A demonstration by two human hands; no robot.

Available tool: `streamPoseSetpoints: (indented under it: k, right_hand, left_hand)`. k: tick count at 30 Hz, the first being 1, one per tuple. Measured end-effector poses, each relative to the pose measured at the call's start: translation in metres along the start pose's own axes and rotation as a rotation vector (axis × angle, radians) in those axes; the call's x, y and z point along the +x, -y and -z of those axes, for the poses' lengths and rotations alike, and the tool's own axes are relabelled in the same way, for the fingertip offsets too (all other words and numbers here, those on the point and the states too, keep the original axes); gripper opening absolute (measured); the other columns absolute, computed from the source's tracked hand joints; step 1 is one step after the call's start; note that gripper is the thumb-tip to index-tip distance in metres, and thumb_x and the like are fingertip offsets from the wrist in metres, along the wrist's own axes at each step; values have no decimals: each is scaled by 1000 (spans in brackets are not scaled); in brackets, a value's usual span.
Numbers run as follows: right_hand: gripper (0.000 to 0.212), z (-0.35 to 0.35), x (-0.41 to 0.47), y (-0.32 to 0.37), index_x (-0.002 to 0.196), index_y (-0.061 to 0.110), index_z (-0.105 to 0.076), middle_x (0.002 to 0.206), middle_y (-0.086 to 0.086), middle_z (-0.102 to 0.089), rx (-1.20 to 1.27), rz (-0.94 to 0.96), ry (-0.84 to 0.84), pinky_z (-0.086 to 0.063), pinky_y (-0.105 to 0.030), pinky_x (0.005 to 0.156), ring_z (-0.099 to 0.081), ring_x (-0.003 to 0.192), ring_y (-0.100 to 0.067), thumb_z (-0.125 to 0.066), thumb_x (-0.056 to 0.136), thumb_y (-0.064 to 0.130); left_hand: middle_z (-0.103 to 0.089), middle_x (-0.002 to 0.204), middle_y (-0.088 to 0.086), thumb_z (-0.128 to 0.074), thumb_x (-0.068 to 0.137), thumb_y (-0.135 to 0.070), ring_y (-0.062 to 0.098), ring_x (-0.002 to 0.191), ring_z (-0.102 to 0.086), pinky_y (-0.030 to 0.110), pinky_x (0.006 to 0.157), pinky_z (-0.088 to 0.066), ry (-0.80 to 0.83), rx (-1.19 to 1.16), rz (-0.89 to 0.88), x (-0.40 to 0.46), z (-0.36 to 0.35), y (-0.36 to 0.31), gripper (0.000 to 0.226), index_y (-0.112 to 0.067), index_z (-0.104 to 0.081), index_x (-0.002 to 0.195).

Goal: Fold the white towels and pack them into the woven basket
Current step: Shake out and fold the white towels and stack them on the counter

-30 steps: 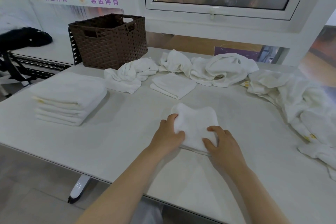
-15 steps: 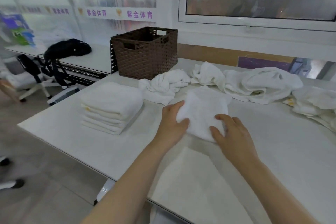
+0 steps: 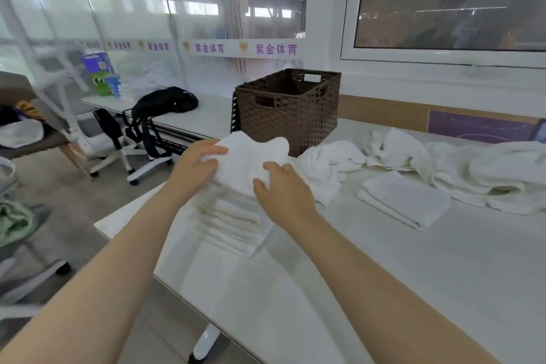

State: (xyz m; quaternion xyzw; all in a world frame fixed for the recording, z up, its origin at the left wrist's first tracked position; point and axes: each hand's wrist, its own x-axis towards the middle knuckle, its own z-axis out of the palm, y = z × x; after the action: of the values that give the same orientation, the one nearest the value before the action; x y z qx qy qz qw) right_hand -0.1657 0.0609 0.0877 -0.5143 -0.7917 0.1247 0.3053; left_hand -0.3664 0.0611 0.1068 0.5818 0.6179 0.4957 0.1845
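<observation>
Head view, left hand [image 3: 197, 165] and right hand [image 3: 283, 190] gripping folded towel [image 3: 248, 161] by its edges, holding it above towel stack [image 3: 233, 221], woven basket [image 3: 288, 109] standing just beyond both hands.

Folded white towel [image 3: 248, 161] sits atop the folded stack [image 3: 233, 221]. Brown woven basket [image 3: 288, 109] upright just behind. Loose towels [image 3: 443, 162] crumpled to the right.

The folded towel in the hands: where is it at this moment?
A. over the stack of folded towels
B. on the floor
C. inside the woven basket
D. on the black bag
A: both hands, left and right, hold the folded towel just above the stack of folded towels, in front of the woven basket.
</observation>
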Motion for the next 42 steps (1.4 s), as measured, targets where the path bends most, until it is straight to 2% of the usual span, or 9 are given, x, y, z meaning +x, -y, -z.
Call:
streamPoseSetpoints:
  k: [2,6,11,14,17,26,30,36,42]
  right_hand:
    - [49,-18,0,-1,141,20,-43,127,-9,-51,-31,-10,50,-48,-38,85,-56,112,-28,-42,99,44]
    - [49,-37,-6,-10,135,21,-50,123,-7,-53,-74,-51,64,-47,-37,85,-51,113,-26,-41,98,51]
    - [47,-37,12,-12,126,18,-59,140,-12,-41,-152,87,-58,-33,-42,105,-33,130,-30,-49,94,50]
    - [64,-42,18,-16,150,18,-30,161,-13,-14,-147,67,155,-12,-47,119,-7,149,-28,-40,97,52]
    - [70,-47,19,-23,153,18,-21,164,-11,-6,-165,30,271,-3,-48,121,2,151,-24,-30,98,58]
    - [70,-58,11,-37,156,22,-15,165,-2,2,-27,16,338,0,-44,122,7,151,-16,-25,98,62]
    - [61,-42,0,-58,155,27,-21,165,5,-4,172,83,336,-1,-41,122,2,150,-11,-33,101,53]
    - [59,-16,-46,-122,154,26,-26,162,6,-17,214,26,207,-14,-36,122,-14,149,-12,-46,101,41]
    - [57,17,-82,-187,152,23,-28,161,1,-21,106,-150,90,-14,-34,121,-13,148,-15,-48,101,34]
  left_hand:
    - [-52,130,-4,-49,88,10,13,127,-47,22,99,-35,48,-13,71,3,4,16,42,-23,-71,100]
    - [-50,129,-5,-47,88,9,13,130,-44,11,90,-32,152,145,116,8,-1,32,41,-17,-71,107]
    - [-39,151,-3,-56,86,-9,22,143,-27,39,113,-25,166,891,-147,20,-18,15,44,-25,-60,126]
    - [-48,146,4,-44,94,-22,24,137,-38,36,112,-26,251,782,-221,20,-39,10,42,-13,-56,133]
    - [-47,147,6,-7,85,-48,28,139,-37,41,114,-28,381,882,-190,18,-46,30,79,-12,-48,142]
    - [-31,159,2,3,79,-54,23,147,-25,43,121,-17,302,941,-133,-2,-48,49,87,-21,-36,151]
    - [-28,160,-1,-11,94,-50,23,147,-24,43,121,-14,284,977,-98,-6,-49,39,65,-28,-34,151]
    - [-60,131,4,-36,101,-30,27,127,-47,46,116,-21,135,948,-63,-12,-61,16,38,-15,-59,127]
    - [-60,134,12,-29,90,-44,34,126,-52,49,110,-34,168,764,-336,-42,-130,-33,61,-10,-60,129]
